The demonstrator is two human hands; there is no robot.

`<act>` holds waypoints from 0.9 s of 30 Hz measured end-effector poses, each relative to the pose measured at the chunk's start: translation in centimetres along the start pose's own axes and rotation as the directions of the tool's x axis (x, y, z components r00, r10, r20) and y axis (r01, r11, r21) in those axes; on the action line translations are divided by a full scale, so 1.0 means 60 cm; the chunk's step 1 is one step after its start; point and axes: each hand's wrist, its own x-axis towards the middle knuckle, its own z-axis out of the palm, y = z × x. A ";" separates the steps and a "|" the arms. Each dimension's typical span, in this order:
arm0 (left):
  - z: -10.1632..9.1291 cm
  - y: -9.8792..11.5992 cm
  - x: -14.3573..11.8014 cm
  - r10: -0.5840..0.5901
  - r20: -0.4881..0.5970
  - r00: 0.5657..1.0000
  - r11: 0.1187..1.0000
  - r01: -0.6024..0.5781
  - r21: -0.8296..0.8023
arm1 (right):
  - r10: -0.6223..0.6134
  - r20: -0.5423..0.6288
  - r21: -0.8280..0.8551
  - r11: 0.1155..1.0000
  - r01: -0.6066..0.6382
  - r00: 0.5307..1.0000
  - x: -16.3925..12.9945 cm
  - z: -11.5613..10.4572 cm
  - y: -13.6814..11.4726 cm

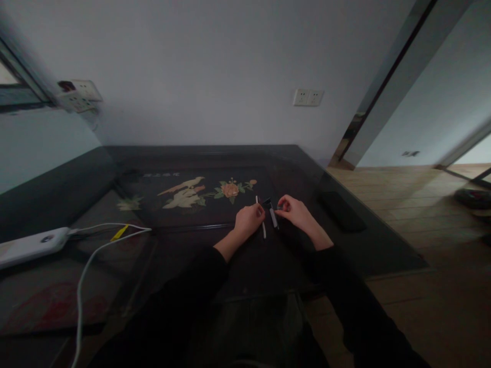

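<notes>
My left hand (248, 220) rests on the dark glass-topped table (192, 240) with its fingers curled around a thin white stick (261, 217) that pokes out above and below the fist. My right hand (294, 210) sits just to the right, its fingertips pinched on a small dark part (279, 207). Between the two hands lies a short grey-and-black pen-like piece (273, 216) on the table. Both forearms are in black sleeves.
A white power bank (30, 246) with white cables (99, 245) lies at the left. A flower-and-bird inlay (199, 193) shows under the glass. A dark flat object (341, 210) lies by the table's right edge. Wall sockets (308, 97) are behind; wooden floor at right.
</notes>
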 end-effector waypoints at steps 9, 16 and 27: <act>0.003 -0.006 0.003 0.022 0.002 1.000 0.999 -0.022 -0.027 | -0.056 0.074 -0.207 0.976 0.070 0.996 0.010 -0.003 0.075; 0.006 -0.012 0.009 0.004 -0.011 1.000 0.996 -0.005 -0.084 | -0.040 0.107 -0.274 0.959 0.068 0.993 0.015 0.008 0.073; 0.000 -0.013 0.010 0.017 -0.009 1.000 0.998 -0.017 -0.061 | -0.039 0.102 -0.276 0.959 0.066 0.994 0.013 0.007 0.067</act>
